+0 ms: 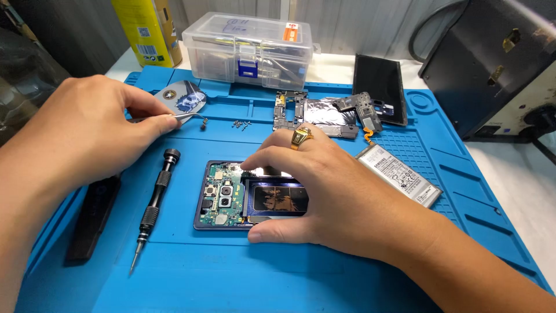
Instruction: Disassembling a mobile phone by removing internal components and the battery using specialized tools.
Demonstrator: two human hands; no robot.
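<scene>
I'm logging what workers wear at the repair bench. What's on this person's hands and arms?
Both forearms are bare, with no sleeves, gloves or watch in view. The right hand wears a chunky gold ring on one finger. The left hand wears nothing.

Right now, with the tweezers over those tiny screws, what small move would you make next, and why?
Probably lower the tweezers in the left hand onto one loose screw: their tips hover just beside it, while the right hand steadies the opened phone.
</scene>
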